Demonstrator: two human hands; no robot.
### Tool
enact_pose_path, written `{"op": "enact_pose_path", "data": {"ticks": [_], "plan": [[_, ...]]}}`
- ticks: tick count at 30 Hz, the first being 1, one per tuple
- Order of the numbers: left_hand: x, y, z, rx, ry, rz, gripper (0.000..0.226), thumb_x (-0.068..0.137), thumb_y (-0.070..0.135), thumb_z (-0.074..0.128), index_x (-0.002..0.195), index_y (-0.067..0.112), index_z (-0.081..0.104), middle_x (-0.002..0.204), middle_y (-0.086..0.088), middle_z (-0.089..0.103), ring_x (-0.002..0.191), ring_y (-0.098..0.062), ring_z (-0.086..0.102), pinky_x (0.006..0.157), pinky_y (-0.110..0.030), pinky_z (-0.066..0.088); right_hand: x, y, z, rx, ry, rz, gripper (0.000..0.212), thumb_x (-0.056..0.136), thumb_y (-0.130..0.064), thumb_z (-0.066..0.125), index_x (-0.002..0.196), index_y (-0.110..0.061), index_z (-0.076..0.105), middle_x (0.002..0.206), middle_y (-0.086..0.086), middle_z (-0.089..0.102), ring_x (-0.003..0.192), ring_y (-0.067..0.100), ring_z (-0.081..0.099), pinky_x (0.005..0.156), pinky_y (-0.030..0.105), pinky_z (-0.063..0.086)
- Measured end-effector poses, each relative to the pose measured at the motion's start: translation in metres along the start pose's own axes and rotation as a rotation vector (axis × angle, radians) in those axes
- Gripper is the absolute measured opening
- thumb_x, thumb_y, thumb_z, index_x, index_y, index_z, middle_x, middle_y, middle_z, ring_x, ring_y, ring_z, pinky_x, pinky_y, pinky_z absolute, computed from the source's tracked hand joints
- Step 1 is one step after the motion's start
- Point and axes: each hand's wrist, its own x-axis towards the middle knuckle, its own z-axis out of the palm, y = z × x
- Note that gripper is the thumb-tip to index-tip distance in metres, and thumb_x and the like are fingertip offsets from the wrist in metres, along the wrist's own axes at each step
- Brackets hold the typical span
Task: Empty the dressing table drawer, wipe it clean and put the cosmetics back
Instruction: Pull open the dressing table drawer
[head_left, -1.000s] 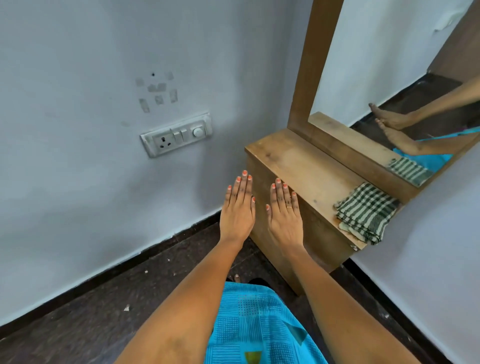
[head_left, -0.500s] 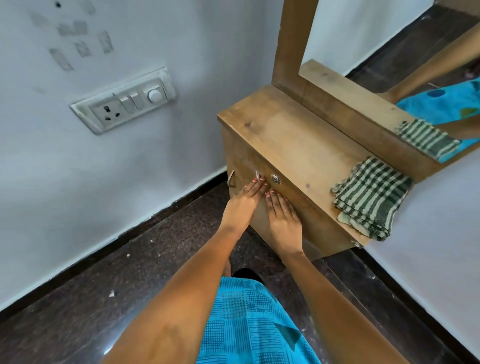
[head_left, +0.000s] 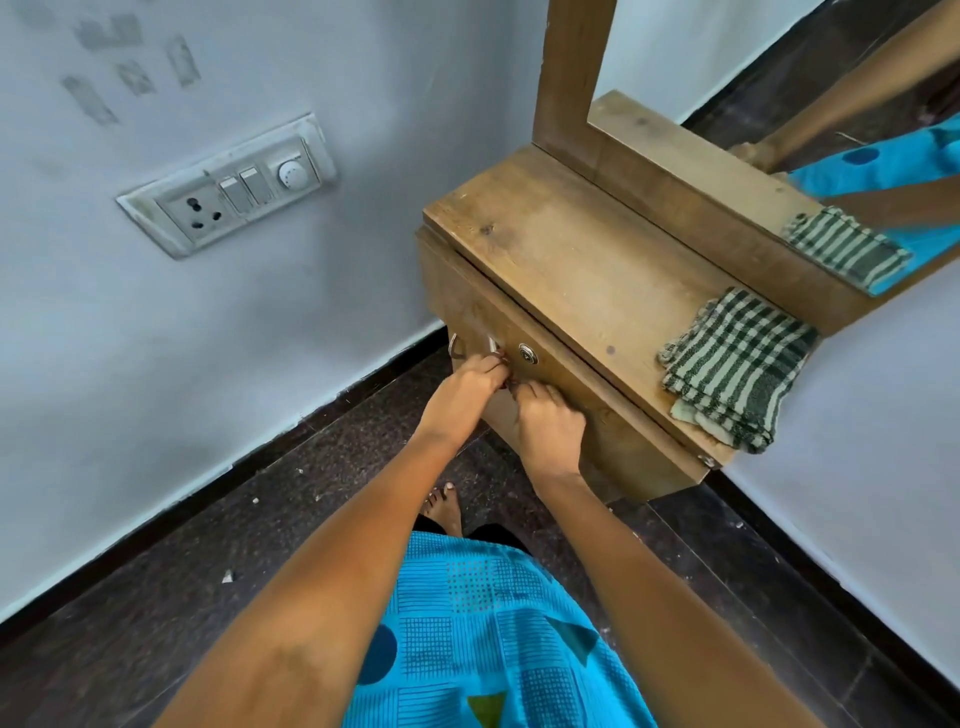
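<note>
The wooden dressing table stands in the corner, its drawer front facing me with a round lock. My left hand curls its fingers round the metal drawer handle, whose two ends show above the knuckles. My right hand is right beside it, fingers curled against the drawer front; what they grip is hidden. A thin gap shows under the tabletop. No cosmetics are in sight.
A folded green-checked cloth lies on the tabletop's right end, below the mirror. A switch panel is on the left wall. White walls close both sides of the dark floor; my foot is under the table.
Both hands went from flat and raised down to the drawer front, and their fingers have now curled, the left round the handle. The view has tipped down and closer.
</note>
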Motion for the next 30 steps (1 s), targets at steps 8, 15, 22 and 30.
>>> {"op": "enact_pose_path", "data": {"ticks": [8,15,22,30], "plan": [[-0.05,-0.018,-0.013,-0.027,0.004,0.003,0.041,0.087,-0.007,0.045,0.126,0.004,0.052,0.132,-0.01,0.052,0.124,-0.021,0.044,0.106,-0.015,0.014,-0.032,-0.039,-0.009,0.007,-0.035,-0.052,0.037,0.029,-0.014,0.092,0.055,-0.018,0.065,0.054,-0.007,0.064,0.048,0.007,0.063,0.032,0.014,0.038],[-0.101,-0.04,-0.02,-0.046,0.011,0.03,0.037,0.07,-0.011,0.056,0.105,-0.003,0.065,0.107,-0.016,0.067,0.105,-0.021,0.055,0.101,-0.02,0.022,-0.063,-0.077,-0.008,0.014,-0.158,-0.106,0.048,0.016,-0.032,0.092,0.054,-0.021,0.065,0.056,-0.01,0.063,0.049,0.002,0.061,0.032,0.012,0.036],[-0.143,-0.048,-0.03,-0.027,0.01,0.0,0.034,0.077,0.001,0.056,0.11,-0.002,0.063,0.113,-0.017,0.064,0.109,-0.029,0.057,0.096,-0.022,0.037,-0.092,-0.107,-0.008,-0.025,-0.156,-0.163,0.031,0.034,-0.021,0.089,0.056,-0.02,0.068,0.063,-0.01,0.067,0.049,0.002,0.062,0.033,0.013,0.038],[-0.173,-0.056,-0.032,-0.002,0.003,-0.051,0.04,0.075,-0.009,0.06,0.114,0.002,0.062,0.119,-0.013,0.061,0.115,-0.028,0.054,0.096,-0.037,0.049,-0.11,-0.127,-0.013,-0.018,-0.186,-0.196,0.033,0.031,-0.019,0.091,0.053,-0.018,0.067,0.062,-0.008,0.067,0.051,0.003,0.063,0.034,0.014,0.041]]}}
